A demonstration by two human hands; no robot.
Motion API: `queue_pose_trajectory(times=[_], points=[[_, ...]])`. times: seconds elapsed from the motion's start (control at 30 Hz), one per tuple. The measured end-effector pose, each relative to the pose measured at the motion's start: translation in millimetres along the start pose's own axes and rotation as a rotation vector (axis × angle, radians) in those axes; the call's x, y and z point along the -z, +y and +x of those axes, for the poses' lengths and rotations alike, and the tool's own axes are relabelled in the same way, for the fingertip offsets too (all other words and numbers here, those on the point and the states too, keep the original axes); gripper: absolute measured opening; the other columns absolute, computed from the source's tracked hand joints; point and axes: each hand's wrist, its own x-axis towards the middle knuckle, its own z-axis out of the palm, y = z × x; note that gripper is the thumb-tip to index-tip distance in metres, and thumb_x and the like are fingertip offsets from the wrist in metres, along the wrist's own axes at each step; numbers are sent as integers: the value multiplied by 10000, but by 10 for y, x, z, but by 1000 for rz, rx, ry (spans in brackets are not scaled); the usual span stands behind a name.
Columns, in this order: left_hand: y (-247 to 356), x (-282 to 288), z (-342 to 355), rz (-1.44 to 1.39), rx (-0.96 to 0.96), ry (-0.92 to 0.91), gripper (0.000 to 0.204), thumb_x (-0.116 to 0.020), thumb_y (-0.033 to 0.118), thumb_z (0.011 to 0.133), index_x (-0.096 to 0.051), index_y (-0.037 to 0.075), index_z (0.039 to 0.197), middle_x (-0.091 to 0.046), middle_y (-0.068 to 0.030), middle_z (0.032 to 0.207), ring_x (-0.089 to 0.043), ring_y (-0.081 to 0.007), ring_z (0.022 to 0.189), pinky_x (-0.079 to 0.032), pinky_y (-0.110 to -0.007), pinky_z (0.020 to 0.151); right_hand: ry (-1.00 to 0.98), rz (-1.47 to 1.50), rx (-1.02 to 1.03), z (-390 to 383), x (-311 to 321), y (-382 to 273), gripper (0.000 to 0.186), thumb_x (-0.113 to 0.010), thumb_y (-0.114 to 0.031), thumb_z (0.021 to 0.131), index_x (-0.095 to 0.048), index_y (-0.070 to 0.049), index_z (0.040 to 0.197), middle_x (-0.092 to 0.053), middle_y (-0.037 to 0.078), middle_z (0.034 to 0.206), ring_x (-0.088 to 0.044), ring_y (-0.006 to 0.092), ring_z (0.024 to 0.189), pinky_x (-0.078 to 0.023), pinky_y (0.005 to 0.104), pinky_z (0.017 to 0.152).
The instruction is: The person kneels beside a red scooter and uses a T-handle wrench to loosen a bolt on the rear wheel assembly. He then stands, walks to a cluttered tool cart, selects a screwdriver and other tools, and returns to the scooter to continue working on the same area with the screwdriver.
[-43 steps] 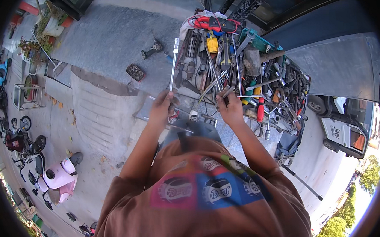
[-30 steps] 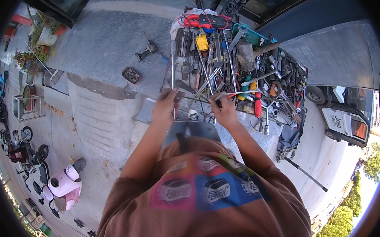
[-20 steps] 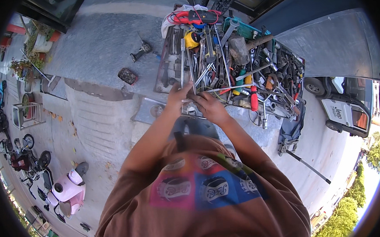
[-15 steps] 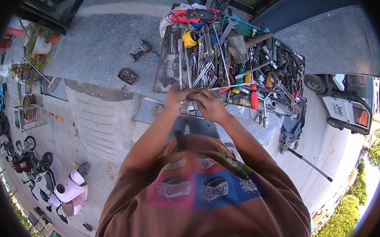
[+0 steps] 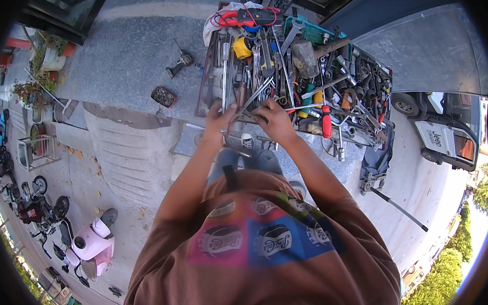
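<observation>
My left hand (image 5: 219,116) is closed on a long silver socket bar (image 5: 226,70), which points up over the left part of a heaped tool tray (image 5: 200,99). My right hand (image 5: 270,118) is curled at the tray's near edge, on something too hidden to name, beside a red screwdriver (image 5: 326,120). Around them lie wrenches, sockets, pliers, a yellow tape measure (image 5: 243,47), a heavy hammer (image 5: 305,61) and a red clamp meter (image 5: 248,17).
On the stone ledge left of the tray are a cordless drill (image 5: 178,63) and a small box (image 5: 163,97). A floor jack (image 5: 373,183) stands right. Scooters (image 5: 89,246) are at far left, a car (image 5: 442,136) at far right, plant pots (image 5: 34,91) upper left.
My hands came together from wider apart, then separated slightly. The left one has moved left with the bar, the right one slightly up and right. The view has shifted.
</observation>
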Motion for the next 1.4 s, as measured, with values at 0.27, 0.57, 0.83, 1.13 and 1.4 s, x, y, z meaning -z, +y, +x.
queue_pose_trajectory(times=[0.27, 0.57, 0.83, 1.13, 1.4], points=[[259, 327, -370, 65, -72, 11, 112, -660, 107, 910, -550, 126, 900, -402, 53, 507, -330, -43, 351, -230, -228, 348, -42, 677, -311, 32, 481, -328, 86, -663, -65, 874, -649, -19, 945, -646, 67, 887, -608, 131, 782, -496, 274, 703], [309, 663, -609, -48, -134, 46, 180, -637, 100, 920, -566, 114, 1085, -392, 80, 552, -333, -13, 411, -222, -215, 358, -399, 785, -262, 193, 350, -675, 118, -562, -98, 961, -527, 3, 1011, -663, 88, 923, -643, 104, 858, -515, 262, 767], [233, 793, -846, 50, -154, 164, 121, -636, 129, 926, -597, 107, 1038, -497, 56, 589, -420, -22, 438, -375, -201, 431, -562, 1578, -482, 31, 51, -980, 139, -500, -174, 1000, -466, -44, 1036, -661, 150, 919, -696, 266, 852, -589, 370, 734], [365, 547, -882, 64, -267, 87, 69, -595, 129, 952, -535, 131, 918, -408, 83, 542, -335, -6, 422, -336, -199, 416, 452, 1583, -405, 957, 982, -1035, 161, -515, -134, 975, -506, -29, 1098, -653, 234, 1069, -705, 289, 856, -587, 351, 708], [352, 247, -347, 147, -338, 0, 82, -615, 159, 949, -554, 119, 986, -486, 58, 597, -435, -19, 472, -338, -194, 402, 525, 403, -385, 277, 895, -406, 383, -621, -76, 900, -462, 31, 1232, -619, 155, 1072, -702, 203, 801, -564, 272, 575]])
